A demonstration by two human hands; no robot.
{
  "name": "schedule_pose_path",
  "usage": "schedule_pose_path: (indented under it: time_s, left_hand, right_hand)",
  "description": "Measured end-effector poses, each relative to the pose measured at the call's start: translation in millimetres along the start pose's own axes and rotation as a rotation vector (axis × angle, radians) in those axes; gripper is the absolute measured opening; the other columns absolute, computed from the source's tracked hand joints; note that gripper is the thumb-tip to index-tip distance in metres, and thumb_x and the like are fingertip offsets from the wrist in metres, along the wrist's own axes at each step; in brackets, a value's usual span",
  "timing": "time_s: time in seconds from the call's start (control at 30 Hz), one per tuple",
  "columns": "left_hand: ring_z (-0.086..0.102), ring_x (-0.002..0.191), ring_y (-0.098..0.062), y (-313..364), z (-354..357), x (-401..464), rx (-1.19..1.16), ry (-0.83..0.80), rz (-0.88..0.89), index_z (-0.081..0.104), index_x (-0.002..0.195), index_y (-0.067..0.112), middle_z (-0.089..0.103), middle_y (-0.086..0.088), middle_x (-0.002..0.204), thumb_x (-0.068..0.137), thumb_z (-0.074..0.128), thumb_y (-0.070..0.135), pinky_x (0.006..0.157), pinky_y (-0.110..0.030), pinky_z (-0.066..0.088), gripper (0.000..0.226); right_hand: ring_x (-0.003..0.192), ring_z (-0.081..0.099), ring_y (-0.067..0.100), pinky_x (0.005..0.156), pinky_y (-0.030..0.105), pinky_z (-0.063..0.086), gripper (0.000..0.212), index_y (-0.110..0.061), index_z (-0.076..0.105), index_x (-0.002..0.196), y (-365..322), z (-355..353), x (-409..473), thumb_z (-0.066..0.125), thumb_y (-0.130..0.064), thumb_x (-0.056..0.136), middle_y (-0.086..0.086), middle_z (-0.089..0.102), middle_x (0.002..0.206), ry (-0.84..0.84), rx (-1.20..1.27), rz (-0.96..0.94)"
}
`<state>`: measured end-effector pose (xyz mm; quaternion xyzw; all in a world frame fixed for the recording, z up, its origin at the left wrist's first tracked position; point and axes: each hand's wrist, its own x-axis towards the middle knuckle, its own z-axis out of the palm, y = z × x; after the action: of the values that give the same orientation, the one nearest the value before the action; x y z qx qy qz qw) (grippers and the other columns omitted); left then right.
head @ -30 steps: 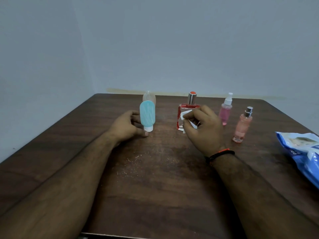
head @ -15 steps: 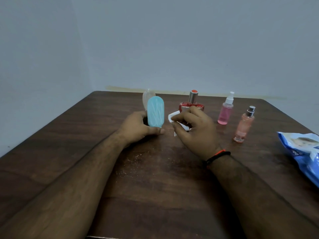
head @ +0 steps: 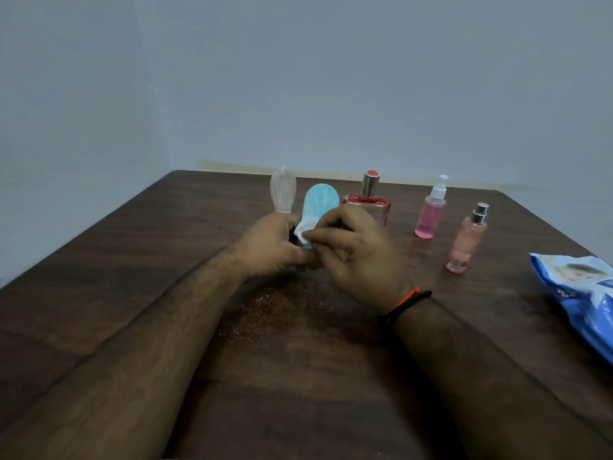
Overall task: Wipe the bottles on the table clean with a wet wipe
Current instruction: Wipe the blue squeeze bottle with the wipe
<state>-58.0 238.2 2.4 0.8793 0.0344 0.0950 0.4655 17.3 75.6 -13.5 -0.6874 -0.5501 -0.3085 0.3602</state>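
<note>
Head view: the left hand (head: 270, 242) is curled around the lower end of the blue bottle (head: 320, 202), holding it upright and slightly tilted above the table (head: 132, 260), with the rounded top standing clear of the fingers. The right hand (head: 356, 252) is closed in a pinch on the wipe (head: 302, 230), pressing the white wad against the bottle's lower front, thumb and forefinger on the cloth and the other fingers bent underneath. The two hands touch at the knuckles. A clear bottle (head: 283, 194) stands just behind the left hand. The red bottle (head: 368, 200) stands behind the right hand, partly hidden. The pink sprayer (head: 431, 210) and the peach sprayer (head: 467, 240) stand apart to the right. The wipes pack (head: 577, 287) lies at the right edge.
</note>
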Motion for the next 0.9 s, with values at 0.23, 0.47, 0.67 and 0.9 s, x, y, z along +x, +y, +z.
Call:
schedule_pose_path:
  time_s: [0.23, 0.47, 0.67, 0.9]
  left_hand:
    - [0.071, 0.082, -0.007, 4.0, 1.4, -1.0, 0.026, -0.06, 0.026, 0.073, 0.1, 0.021, 0.076, 0.006, 0.089, 0.07, 0.087, 0.023, 0.079, -0.03, 0.057, 0.033]
    - [0.068, 0.088, -0.001, 7.5, 4.6, -0.5, 0.169, -0.11, 0.055, 0.069, 0.113, 0.024, 0.074, 0.013, 0.098, 0.068, 0.087, 0.04, 0.085, -0.028, 0.056, 0.051]
    - [0.062, 0.064, 0.003, 1.0, 1.1, 0.1, 0.145, 0.014, 0.059, 0.068, 0.083, 0.025, 0.069, 0.013, 0.07, 0.075, 0.079, 0.015, 0.062, -0.02, 0.045, 0.017]
    - [0.066, 0.073, -0.003, 4.3, 1.0, -1.1, 0.141, -0.01, 0.06, 0.071, 0.102, 0.024, 0.072, 0.012, 0.081, 0.069, 0.088, 0.028, 0.071, -0.029, 0.054, 0.036]
  right_hand:
    - [0.082, 0.056, 0.021, 0.069, 0.033, 0.05, 0.018, -0.008, 0.077, 0.102, 8.3, -3.2, 1.1, 0.067, -0.016, 0.09, 0.006, 0.057, 0.089, 0.085, -0.044, 0.06]
    - [0.084, 0.054, 0.019, 0.073, 0.02, 0.043, 0.022, -0.005, 0.073, 0.111, 11.1, -8.0, 2.4, 0.064, -0.006, 0.092, 0.006, 0.053, 0.094, 0.23, -0.004, 0.204]
    - [0.082, 0.054, 0.023, 0.067, 0.032, 0.046, 0.022, -0.008, 0.076, 0.103, -4.4, 0.8, 3.0, 0.062, -0.009, 0.087, 0.008, 0.056, 0.089, -0.123, -0.038, -0.019]
    - [0.08, 0.053, 0.027, 0.067, 0.039, 0.047, 0.022, -0.003, 0.075, 0.102, -2.3, -5.3, 4.5, 0.056, -0.01, 0.091, 0.012, 0.056, 0.086, 0.064, -0.183, 0.006]
